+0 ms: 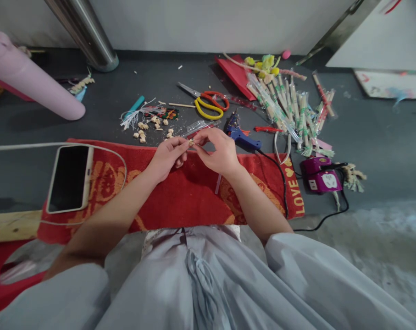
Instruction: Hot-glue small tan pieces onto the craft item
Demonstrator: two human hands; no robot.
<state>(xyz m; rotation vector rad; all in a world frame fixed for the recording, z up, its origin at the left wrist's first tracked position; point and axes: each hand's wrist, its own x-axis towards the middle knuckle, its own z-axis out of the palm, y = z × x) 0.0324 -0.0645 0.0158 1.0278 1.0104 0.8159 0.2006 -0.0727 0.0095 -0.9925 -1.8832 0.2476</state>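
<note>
Between the fingertips of my left hand [170, 156] and my right hand [217, 149] is a small pale beige piece [191, 142]; its exact kind is too small to make out. Both hands pinch it above the far edge of a red towel [190, 197]. Just beyond them lie several similar beige pieces [142, 133], next to a bunch of white strings [137, 117]. A blue glue gun [244, 137] rests right of my right hand. Behind it are scissors [208, 104] with red and yellow handles, blades pointing left.
A phone [70, 178] with a white cable lies on the towel's left end. Wrapped sticks [286, 105] are heaped at the back right, near a purple power adapter [321, 175]. A pink bottle [39, 75] and a steel cylinder [87, 34] stand at the left.
</note>
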